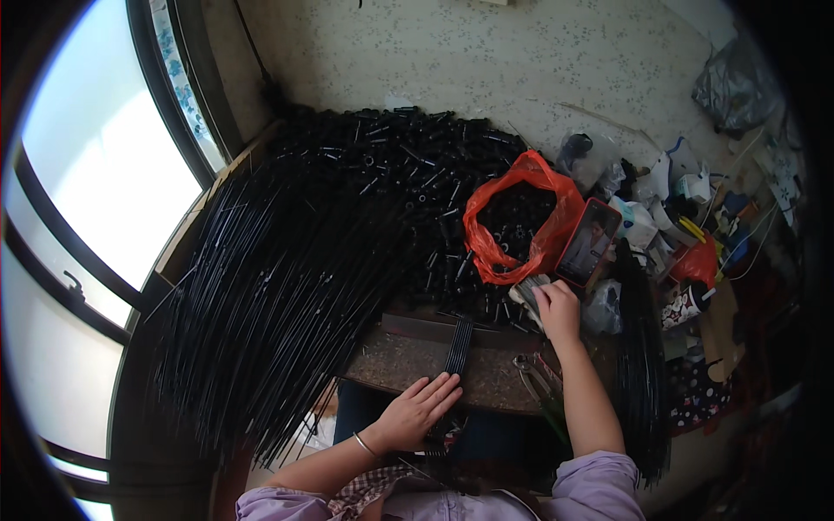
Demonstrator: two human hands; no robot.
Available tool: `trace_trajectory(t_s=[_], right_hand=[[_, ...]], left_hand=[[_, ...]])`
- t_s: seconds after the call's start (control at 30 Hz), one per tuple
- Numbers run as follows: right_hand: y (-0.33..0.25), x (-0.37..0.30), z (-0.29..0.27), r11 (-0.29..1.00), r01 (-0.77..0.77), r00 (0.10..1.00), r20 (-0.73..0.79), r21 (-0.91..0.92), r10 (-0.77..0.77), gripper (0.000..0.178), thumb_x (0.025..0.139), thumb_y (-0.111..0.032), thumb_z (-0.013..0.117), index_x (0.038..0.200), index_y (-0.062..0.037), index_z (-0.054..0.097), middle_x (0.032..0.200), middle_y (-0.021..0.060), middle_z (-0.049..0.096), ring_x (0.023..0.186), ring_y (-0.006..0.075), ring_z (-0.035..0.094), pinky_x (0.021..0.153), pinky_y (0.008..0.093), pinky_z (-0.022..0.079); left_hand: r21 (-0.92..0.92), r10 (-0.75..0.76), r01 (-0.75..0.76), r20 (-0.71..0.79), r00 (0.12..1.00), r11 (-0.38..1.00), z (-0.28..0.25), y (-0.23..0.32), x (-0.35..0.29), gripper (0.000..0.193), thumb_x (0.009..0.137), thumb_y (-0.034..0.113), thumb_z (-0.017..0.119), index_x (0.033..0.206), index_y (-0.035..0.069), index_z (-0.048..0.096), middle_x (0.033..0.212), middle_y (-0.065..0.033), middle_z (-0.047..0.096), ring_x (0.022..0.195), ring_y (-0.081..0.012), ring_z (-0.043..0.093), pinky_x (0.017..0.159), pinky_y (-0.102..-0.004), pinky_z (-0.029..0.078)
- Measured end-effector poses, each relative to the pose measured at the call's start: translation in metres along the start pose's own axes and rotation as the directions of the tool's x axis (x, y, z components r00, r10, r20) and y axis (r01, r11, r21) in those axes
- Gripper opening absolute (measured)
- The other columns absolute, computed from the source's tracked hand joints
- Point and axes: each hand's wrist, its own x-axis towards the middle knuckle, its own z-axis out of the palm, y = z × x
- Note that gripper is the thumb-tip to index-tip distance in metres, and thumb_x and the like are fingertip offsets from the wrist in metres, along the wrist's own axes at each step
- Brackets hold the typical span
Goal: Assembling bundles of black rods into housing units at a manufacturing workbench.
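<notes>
Rod bundle point(458, 346) just beyond left hand point(419, 410) fingertips

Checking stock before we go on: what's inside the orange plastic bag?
The orange plastic bag is open at the top and holds small black tube-like pieces. How deep they go, or anything beneath them, is hidden by the bag's sides.

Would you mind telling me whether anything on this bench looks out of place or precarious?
The smartphone stands tilted against the orange bag of black parts, an unsteady prop. The pliers lie by the bench edge.
</notes>
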Motion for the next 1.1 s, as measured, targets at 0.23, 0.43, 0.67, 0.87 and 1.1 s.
trace_trajectory(t_s=[0.23, 0.43, 0.67, 0.87, 1.1], right_hand=[[0.031, -0.013, -0.001, 0.98, 0.168, 0.985, -0.003, -0.103, -0.17, 0.006, 0.07, -0.004, 0.065, 0.075, -0.003, 0.062, 0.076, 0.0104, 0.053, 0.077, 0.0291, 0.056, 0.068, 0.0376, 0.045], [-0.011, -0.011, -0.009, 0.978, 0.205, 0.979, 0.007, 0.026, -0.205, 0.005, 0.074, -0.004, 0.061, 0.078, -0.0014, 0.062, 0.077, 0.0109, 0.054, 0.073, 0.0311, 0.056, 0.065, 0.0372, 0.046], [-0.042, -0.038, 0.025, 0.958, 0.23, 0.926, 0.264, 0.173, -0.27, 0.014, 0.078, -0.002, 0.057, 0.088, -0.0057, 0.066, 0.078, 0.0089, 0.056, 0.072, 0.0292, 0.059, 0.063, 0.0364, 0.048], [-0.038, -0.038, 0.022, 0.976, 0.178, 0.929, 0.307, 0.123, -0.208, 0.014, 0.078, -0.003, 0.057, 0.088, -0.0049, 0.066, 0.079, 0.0093, 0.056, 0.071, 0.0292, 0.059, 0.063, 0.0369, 0.048], [-0.045, -0.036, 0.03, 0.952, 0.199, 0.927, 0.271, 0.231, -0.259, 0.012, 0.078, -0.003, 0.057, 0.087, -0.004, 0.065, 0.078, 0.0101, 0.056, 0.071, 0.0302, 0.059, 0.062, 0.037, 0.048]], left_hand=[[0.03, -0.017, 0.016, 0.022, 1.0, 0.999, 0.0, 0.013, -0.004, 0.086, 0.069, 0.035, 0.063, 0.137, 0.001, 0.024, 0.145, -0.0186, 0.02, 0.135, -0.0289, 0.02, 0.106, -0.0436, 0.018], [0.018, -0.044, 0.044, -0.004, 0.999, 0.999, 0.004, 0.017, -0.007, 0.083, 0.07, 0.034, 0.062, 0.137, 0.001, 0.025, 0.145, -0.0181, 0.02, 0.135, -0.0286, 0.02, 0.106, -0.0437, 0.019], [0.006, -0.039, 0.039, 0.032, 0.999, 0.999, 0.002, 0.014, -0.005, 0.081, 0.068, 0.028, 0.061, 0.137, 0.003, 0.027, 0.145, -0.0164, 0.021, 0.134, -0.0276, 0.022, 0.106, -0.0436, 0.019], [0.046, -0.051, 0.047, 0.084, 0.995, 0.998, 0.001, 0.013, -0.003, 0.082, 0.066, 0.025, 0.061, 0.137, 0.003, 0.027, 0.145, -0.016, 0.021, 0.134, -0.0274, 0.022, 0.106, -0.0438, 0.019], [0.054, -0.043, 0.039, 0.064, 0.997, 0.998, 0.007, 0.011, -0.004, 0.083, 0.065, 0.022, 0.061, 0.137, 0.002, 0.026, 0.145, -0.0162, 0.02, 0.135, -0.0274, 0.021, 0.107, -0.0436, 0.018]])
